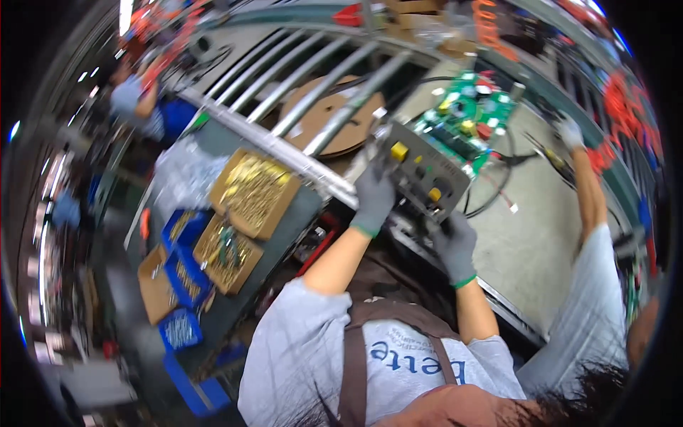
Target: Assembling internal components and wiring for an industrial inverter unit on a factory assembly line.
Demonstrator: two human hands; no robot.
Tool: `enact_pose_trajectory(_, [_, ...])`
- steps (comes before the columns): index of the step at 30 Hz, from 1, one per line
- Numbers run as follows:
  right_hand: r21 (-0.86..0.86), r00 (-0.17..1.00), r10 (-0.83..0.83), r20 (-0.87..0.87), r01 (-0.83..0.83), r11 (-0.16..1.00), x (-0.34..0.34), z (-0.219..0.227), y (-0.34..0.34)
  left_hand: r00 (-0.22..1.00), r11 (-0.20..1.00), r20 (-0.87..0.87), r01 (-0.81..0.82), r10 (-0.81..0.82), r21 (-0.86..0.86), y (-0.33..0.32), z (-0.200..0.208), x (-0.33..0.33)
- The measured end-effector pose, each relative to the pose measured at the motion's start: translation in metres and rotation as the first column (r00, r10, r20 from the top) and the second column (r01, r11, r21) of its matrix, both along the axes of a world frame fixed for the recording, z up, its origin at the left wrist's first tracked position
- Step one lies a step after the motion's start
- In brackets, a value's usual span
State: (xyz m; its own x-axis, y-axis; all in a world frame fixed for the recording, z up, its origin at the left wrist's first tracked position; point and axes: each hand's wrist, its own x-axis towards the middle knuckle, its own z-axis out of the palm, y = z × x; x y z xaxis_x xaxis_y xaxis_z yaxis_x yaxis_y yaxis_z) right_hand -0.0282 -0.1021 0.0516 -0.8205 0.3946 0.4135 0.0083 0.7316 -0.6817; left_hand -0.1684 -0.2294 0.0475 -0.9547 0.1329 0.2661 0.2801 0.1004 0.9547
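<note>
Both of my hands wear grey gloves with green cuffs. They hold a grey metal control panel (418,165) with yellow and black knob-like parts on its face. My left hand (375,196) is closed on the panel's left edge, and my right hand (455,245) grips its lower right corner. Just beyond the panel, apparently joined to it, is a green circuit board (491,103) crowded with components. A black cable (506,174) and thin wires with a white connector (514,208) trail to the right of the board. My fingertips are partly hidden by the panel.
A metal roller conveyor (295,85) with a round cardboard disc (320,117) lies ahead. Left stand cardboard boxes of brass-coloured parts (252,192), blue bins (186,277) and a plastic bag (188,174). At right, a co-worker's gloved hand (569,134) is near tools; orange coiled hoses (487,32) hang.
</note>
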Motion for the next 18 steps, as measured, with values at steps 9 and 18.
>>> enact_pose_trajectory(9, [-0.012, 0.994, 0.090, 0.069, -0.090, 0.996, -0.074, -0.005, -0.025, 0.966, 0.953, 0.139, -0.243, 0.220, 0.182, -0.022, 0.030, -0.013])
enact_pose_trajectory(18, [-0.557, 0.944, 0.327, 0.044, -0.249, 0.793, 0.020, 0.002, -0.017, 0.977, 0.977, 0.180, 0.080, -0.116, 0.195, -0.005, -0.001, 0.066])
